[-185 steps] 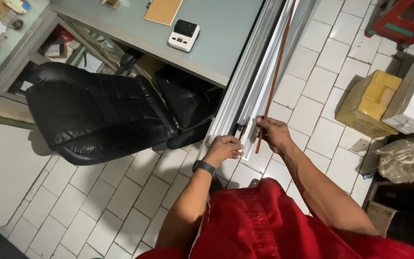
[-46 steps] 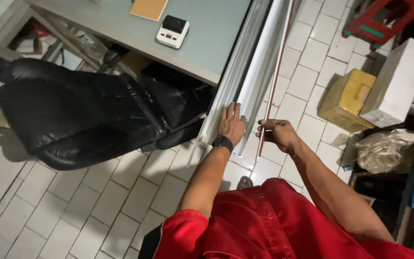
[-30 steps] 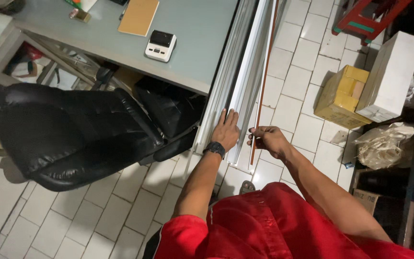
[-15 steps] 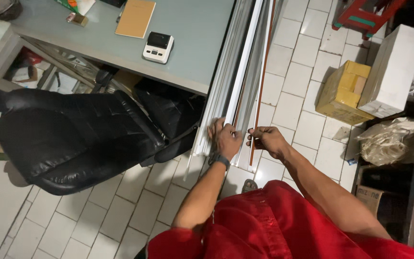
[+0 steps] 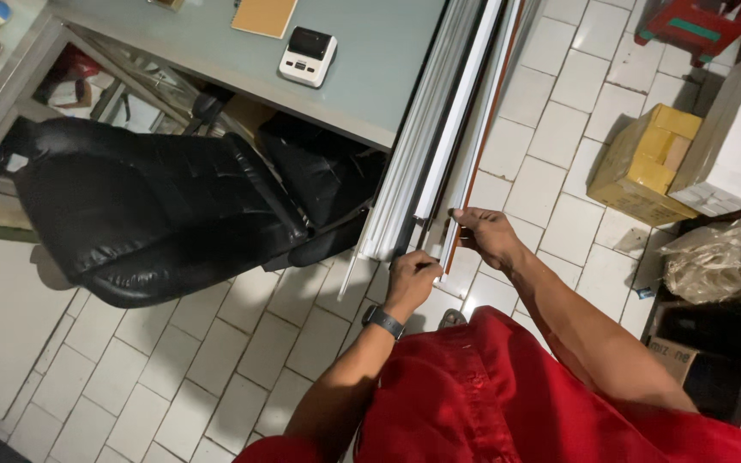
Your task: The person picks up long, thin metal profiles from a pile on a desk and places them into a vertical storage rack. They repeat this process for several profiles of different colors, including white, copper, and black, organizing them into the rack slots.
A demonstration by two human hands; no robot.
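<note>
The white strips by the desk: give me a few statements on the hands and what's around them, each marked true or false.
1. Both hands are at the lower ends of the white strips. True.
2. The left hand wears a dark wristwatch. True.
3. The right hand is resting on the black chair. False: it pinches a strip end, apart from the chair.
4. The yellow box sits on the desk. False: it stands on the tiled floor.
5. A small white device lies on the desk. True.
</note>
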